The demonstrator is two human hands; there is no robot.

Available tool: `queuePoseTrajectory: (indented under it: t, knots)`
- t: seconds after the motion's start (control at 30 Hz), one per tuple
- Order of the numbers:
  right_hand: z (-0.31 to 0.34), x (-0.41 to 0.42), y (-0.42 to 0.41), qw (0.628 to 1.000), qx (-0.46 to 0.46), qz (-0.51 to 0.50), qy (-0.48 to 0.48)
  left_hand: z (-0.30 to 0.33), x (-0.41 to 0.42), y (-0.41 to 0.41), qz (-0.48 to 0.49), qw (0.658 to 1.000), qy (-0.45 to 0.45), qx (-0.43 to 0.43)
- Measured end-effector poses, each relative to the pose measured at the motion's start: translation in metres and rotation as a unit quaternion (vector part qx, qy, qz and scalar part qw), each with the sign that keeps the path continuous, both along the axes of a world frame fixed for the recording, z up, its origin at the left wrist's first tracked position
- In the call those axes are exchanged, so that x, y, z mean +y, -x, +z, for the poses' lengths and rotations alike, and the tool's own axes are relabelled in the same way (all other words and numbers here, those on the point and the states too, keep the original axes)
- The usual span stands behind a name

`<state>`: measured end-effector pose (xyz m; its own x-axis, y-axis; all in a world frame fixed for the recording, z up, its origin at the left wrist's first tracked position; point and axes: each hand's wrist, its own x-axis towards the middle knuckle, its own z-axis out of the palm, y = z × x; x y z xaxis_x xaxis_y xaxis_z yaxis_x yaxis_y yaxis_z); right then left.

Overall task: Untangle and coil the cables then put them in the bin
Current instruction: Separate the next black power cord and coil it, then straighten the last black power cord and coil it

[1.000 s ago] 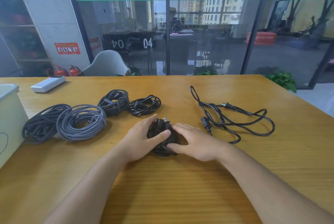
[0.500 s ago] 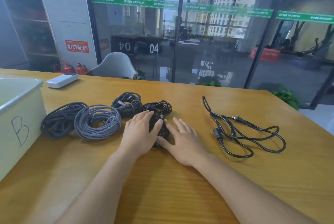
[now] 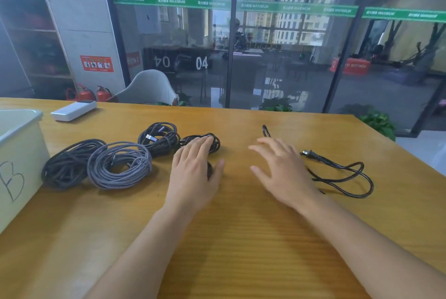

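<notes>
Wooden worktop [image 3: 241, 238] before a glass office wall. Bin [image 3: 17, 165] marked B at far left; four coiled cables [image 3: 118, 165] lie left of the left hand [image 3: 193, 175], whose straight fingers [image 3: 200, 146] press a black coil [image 3: 209, 170]. Right hand [image 3: 282, 173] hovers, fingers spread. Loose power cable [image 3: 345, 173] sprawls rightward, plug toward the right fingers.

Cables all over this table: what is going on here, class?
A person is tidying cables on a table. The left hand rests flat on a small black coil, beside four coils already laid in a row. The right hand, open, reaches towards the loose cable, not yet coiled. The bin stands at the left.
</notes>
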<state>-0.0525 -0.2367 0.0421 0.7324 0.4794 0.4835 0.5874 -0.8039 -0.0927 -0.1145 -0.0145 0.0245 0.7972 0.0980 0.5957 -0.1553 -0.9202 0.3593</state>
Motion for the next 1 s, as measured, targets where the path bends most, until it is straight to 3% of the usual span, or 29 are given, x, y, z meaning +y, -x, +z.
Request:
queuePoseTrajectory:
  t: [0.13, 0.33, 0.5, 0.63, 0.87, 1.0]
  knots:
    - [0.007, -0.076, -0.017, 0.995, 0.034, -0.069, -0.059, 0.003, -0.038, -0.005, -0.066, 0.997, -0.019, 0.042]
    - [0.003, -0.124, -0.030, 0.953, 0.279, -0.110, -0.042, -0.004, -0.085, -0.028, -0.090, 0.988, -0.020, 0.124]
    - [0.000, -0.129, -0.034, 0.935, 0.323, -0.052, -0.136, -0.010, -0.130, -0.039, -0.153, 0.972, -0.022, 0.175]
    - [0.003, -0.130, -0.036, 0.920, 0.319, -0.021, -0.227, -0.014, -0.107, -0.037, -0.164, 0.969, 0.017, 0.186]
    - [0.008, -0.118, -0.024, 0.837, 0.441, 0.025, -0.323, -0.013, -0.074, -0.038, -0.114, 0.975, 0.040, 0.187]
    - [0.011, -0.113, -0.020, 0.808, 0.441, 0.035, -0.389, -0.010, -0.078, -0.037, -0.104, 0.983, 0.028, 0.148]
